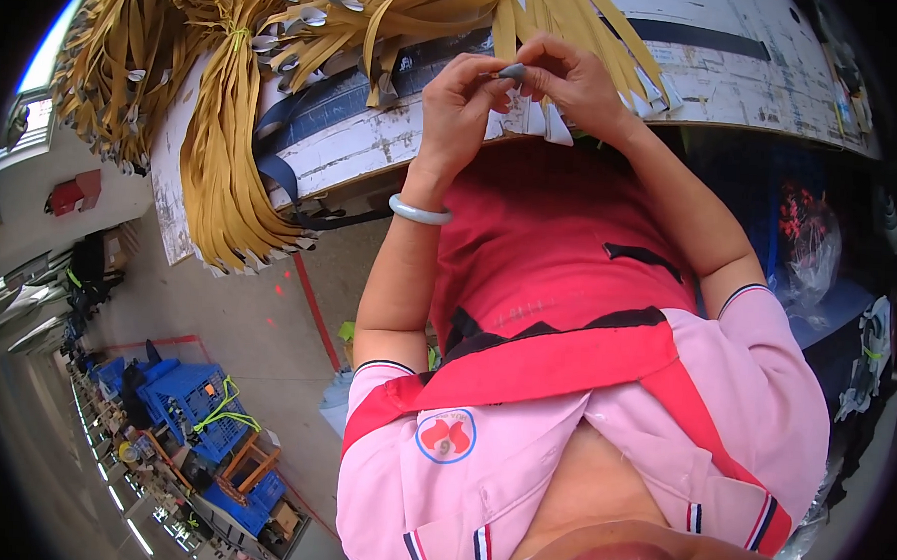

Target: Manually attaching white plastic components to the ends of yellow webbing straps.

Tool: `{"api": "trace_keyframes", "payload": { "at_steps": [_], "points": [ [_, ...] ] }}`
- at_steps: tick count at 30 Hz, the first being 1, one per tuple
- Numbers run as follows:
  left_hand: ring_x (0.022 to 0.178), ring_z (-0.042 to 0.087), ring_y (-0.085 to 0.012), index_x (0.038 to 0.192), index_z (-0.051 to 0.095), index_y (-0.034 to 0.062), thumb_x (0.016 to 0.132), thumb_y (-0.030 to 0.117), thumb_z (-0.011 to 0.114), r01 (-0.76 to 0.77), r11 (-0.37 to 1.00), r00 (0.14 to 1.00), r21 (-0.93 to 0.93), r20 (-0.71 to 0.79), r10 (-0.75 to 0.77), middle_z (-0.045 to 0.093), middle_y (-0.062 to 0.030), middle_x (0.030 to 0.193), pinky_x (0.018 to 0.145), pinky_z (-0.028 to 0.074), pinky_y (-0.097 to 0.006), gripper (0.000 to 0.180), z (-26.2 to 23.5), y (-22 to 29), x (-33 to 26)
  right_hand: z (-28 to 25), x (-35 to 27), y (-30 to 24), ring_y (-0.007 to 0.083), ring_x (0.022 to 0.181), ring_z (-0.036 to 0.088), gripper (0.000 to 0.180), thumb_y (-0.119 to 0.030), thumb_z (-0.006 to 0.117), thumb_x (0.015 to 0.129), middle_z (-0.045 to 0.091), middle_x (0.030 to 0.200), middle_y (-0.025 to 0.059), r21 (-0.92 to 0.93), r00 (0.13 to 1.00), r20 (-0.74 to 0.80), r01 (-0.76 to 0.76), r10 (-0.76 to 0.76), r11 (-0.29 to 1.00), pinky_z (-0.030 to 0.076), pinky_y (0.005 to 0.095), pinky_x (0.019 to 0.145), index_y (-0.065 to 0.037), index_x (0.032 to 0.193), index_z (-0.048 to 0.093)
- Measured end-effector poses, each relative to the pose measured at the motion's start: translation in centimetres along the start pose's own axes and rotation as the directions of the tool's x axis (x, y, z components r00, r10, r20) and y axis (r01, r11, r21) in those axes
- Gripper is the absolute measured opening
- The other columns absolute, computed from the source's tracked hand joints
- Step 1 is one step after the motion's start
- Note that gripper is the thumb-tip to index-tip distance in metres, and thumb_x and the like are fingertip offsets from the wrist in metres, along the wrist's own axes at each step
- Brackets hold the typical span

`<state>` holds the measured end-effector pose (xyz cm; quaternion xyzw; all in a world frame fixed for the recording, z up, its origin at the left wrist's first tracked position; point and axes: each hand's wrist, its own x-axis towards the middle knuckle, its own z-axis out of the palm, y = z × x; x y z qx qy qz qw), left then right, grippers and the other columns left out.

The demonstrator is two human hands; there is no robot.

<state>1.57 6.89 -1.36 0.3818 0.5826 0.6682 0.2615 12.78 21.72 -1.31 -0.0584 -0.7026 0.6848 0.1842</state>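
Observation:
Both of my hands meet over the near edge of the worktable point(334, 155). A small grey, pointed piece point(513, 73) sits between their fingertips; its exact kind I cannot make out. My left hand point(463, 98), with a pale bangle on its wrist, pinches at one end of it. Thumb and forefinger of my right hand point(569, 83) close on the other end. Just behind the hands lie yellow-gold webbing straps point(555, 24) with white ends, some hanging at the table's edge below my right hand.
A thick bundle of gold straps point(218, 160) drapes over the table's left corner, beside another heap point(118, 55). Dark blue webbing point(320, 124) runs along the tabletop. Blue crates point(198, 399) stand on the floor at left; a clear plastic bag point(812, 251) is at right.

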Motion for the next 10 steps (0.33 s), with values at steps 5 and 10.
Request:
{"api": "trace_keyframes", "payload": {
  "at_steps": [5, 10],
  "points": [
    [0.068, 0.065, -0.0151, 0.089, 0.066, -0.0027, 0.081, -0.005, 0.070, -0.123, 0.942, 0.992, 0.313, 0.024, 0.121, 0.062, -0.0076, 0.082, 0.062, 0.053, -0.026, 0.010, -0.9, 0.0, 0.1, -0.9, -0.2, -0.6, 0.0059, 0.063, 0.057, 0.031, -0.035, 0.056, 0.099, 0.059, 0.074, -0.0005, -0.062, 0.983, -0.052, -0.177, 0.174, 0.982, 0.048, 0.0205, 0.056, -0.005, 0.095, 0.061],
    [0.076, 0.070, -0.0221, 0.088, 0.067, 0.0024, 0.079, 0.001, 0.075, -0.065, 0.854, 0.997, 0.516, 0.001, 0.074, 0.066, -0.0104, 0.083, 0.065, 0.054, -0.032, 0.012, -0.3, -0.4, -0.5, -0.4, 0.1, -1.5, 0.0074, 0.060, 0.054, 0.040, -0.043, 0.068, 0.090, 0.057, 0.071, 0.0011, -0.169, 0.968, 0.084, -0.219, 0.235, 0.961, 0.046, 0.0219, 0.054, -0.004, 0.088, 0.061]
  ]
}}
